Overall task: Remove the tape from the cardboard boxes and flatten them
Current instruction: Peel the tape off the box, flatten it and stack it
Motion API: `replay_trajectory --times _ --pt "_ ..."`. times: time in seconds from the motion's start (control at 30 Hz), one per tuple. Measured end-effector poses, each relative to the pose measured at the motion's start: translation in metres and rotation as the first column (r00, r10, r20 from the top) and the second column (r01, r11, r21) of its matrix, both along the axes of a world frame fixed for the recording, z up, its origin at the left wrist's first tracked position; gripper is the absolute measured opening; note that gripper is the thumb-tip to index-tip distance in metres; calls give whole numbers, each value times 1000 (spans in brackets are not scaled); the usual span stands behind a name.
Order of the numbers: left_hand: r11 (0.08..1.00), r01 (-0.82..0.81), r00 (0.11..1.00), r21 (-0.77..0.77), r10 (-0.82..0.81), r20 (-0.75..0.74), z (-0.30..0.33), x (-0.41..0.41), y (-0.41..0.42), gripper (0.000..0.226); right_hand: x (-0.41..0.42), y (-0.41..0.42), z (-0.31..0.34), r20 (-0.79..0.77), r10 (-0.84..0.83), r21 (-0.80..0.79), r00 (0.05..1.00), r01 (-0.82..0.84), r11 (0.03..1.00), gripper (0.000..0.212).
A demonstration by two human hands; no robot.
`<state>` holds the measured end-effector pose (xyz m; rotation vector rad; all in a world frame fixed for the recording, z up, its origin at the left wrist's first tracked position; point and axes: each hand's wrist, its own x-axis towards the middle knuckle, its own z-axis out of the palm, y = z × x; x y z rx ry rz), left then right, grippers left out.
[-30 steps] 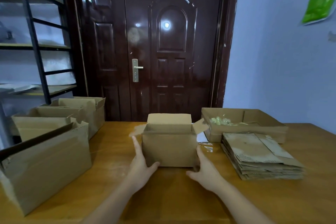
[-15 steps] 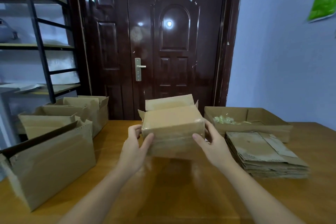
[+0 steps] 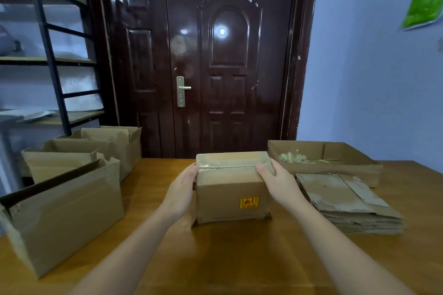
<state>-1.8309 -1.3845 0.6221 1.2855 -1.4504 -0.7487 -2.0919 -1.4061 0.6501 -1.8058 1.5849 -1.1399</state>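
Brown box (image 3: pixel 231 187) stood centre frame on table (image 3: pixel 239 266), taped seam up. My left hand (image 3: pixel 181 195) and right hand (image 3: pixel 279 184) clasped its sides. Step: tape (image 3: pixel 225 167) removal. Next, I judged: pick tape end, peel.

A small cardboard box (image 3: pixel 231 187) sat on the wooden table (image 3: pixel 215 258), clear tape (image 3: pixel 225 167) across its top. The left hand (image 3: pixel 181 193) and right hand (image 3: pixel 279 185) gripped its sides. Flattened cardboard (image 3: pixel 345 201) lay just right.
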Motion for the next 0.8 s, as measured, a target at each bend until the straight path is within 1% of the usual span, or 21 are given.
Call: replay_trajectory --times 0.07,0.13,0.23,0.27,0.33,0.4,0.43,0.5,0.57,0.6,0.7,0.73,0.8 --pt "997 -56 997 58 53 50 -8 5 -10 49 -1 -9 -4 -12 -47 49 999 47 998 63" --pt "991 -69 995 113 60 83 -16 9 -17 54 1 -16 -8 -7 -81 60 997 81 995 57" --pt "988 -62 997 141 56 47 -22 9 -18 58 9 -24 -14 33 -61 76 998 58 995 47" --pt "989 -61 998 132 58 30 -23 8 -18 60 11 -26 -16 53 -33 79 998 29 996 48" --pt "993 -37 999 108 34 25 -26 8 -18 61 16 -29 -21 56 6 79 998 -10 997 60" --pt "993 10 998 114 -17 65 -31 12 -16 66 18 -31 -26 23 -14 82 1000 12 997 74" --pt "993 28 995 119 -40 95 -33 15 -14 68 19 -32 -29 36 -31 88 999 28 996 77" --pt "995 50 985 88 -64 161 -37 23 -11 66 19 -35 -35 84 -42 93 996 34 995 69" --pt "998 58 976 22 -62 207 -38 31 -8 59 21 -39 -36 80 -18 96 997 10 995 56" --pt "998 60 972 -25 -53 228 -37 34 -5 60 22 -42 -36 66 8 91 998 -14 996 53" --pt "979 131 940 -156 -73 334 -28 34 5 75 29 -51 -35 18 95 92 995 -96 991 51" --pt "969 175 917 -173 -97 386 -24 31 9 75 33 -53 -34 0 118 108 993 -117 987 52" --pt "959 225 863 -170 -116 492 -21 27 13 68 40 -52 -34 -28 130 145 991 -124 982 55"
